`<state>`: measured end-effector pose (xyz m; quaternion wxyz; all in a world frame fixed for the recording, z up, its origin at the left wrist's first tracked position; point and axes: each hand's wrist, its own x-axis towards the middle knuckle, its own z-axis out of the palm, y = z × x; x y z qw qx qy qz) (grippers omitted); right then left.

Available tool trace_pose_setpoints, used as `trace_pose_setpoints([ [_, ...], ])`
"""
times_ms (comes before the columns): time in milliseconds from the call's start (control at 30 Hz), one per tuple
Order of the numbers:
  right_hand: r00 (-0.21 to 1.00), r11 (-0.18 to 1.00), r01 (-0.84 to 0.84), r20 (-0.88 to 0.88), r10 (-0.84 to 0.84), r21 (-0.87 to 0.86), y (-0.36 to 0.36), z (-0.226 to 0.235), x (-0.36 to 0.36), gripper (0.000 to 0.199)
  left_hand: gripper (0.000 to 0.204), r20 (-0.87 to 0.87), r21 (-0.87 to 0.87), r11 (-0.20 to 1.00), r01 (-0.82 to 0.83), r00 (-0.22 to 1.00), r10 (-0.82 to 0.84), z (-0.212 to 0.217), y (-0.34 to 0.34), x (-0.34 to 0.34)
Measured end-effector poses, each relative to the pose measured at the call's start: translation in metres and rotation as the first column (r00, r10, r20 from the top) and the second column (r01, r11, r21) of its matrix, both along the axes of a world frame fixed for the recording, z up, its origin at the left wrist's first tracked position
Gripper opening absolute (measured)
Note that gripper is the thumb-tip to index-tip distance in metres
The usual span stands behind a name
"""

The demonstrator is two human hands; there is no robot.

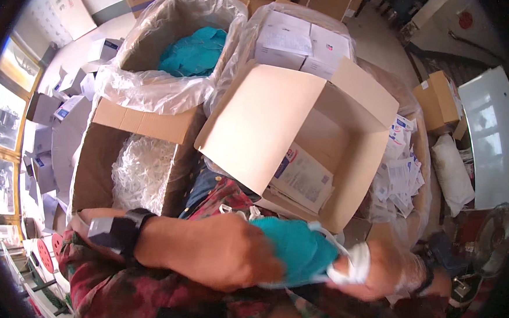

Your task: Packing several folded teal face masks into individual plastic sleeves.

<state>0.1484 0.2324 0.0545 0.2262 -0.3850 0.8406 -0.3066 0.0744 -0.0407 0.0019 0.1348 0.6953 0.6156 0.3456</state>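
A teal fabric piece (304, 250) is stretched between my two hands, low in front of me. My left hand (231, 251) is closed on its left end; the fingertips are hidden behind the knuckles. At the other end my right hand (380, 268) is closed, slightly blurred by motion, with a white band (352, 264) looped about its fingers and running to the fabric. Just beyond my hands, an open cardboard box (263, 115) holds a stack of flat printed packets (305, 179).
To the left stands a carton of tangled white bands (141, 172). Behind it, a plastic-lined bin (151, 89) contains teal fabric pieces (195, 50). White boxes (285, 37) fill another lined carton. Loose packets (404, 176) lie in a carton at right, near a fan (498, 237).
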Motion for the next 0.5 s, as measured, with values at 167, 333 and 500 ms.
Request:
trace_pose_setpoints([
  [167, 0.965, 0.977, 0.207, 0.176, -0.196, -0.044, -0.027, -0.031, -0.053, 0.023, 0.033, 0.014, -0.209, 0.865, -0.457, 0.883, 0.470, -0.014, 0.006, -0.013],
  [333, 0.928, 0.935, 0.253, 0.337, -0.161, -0.249, -0.050, -0.070, -0.055, 0.022, 0.049, 0.008, -0.346, 0.732, -0.587, 0.778, 0.628, -0.027, 0.007, -0.001],
  [500, 0.840, 0.954, 0.251, 0.526, -0.130, -0.164, -0.062, -0.069, -0.059, 0.020, 0.040, 0.012, -0.300, 0.712, -0.634, 0.744, 0.668, -0.045, 0.007, 0.006],
])
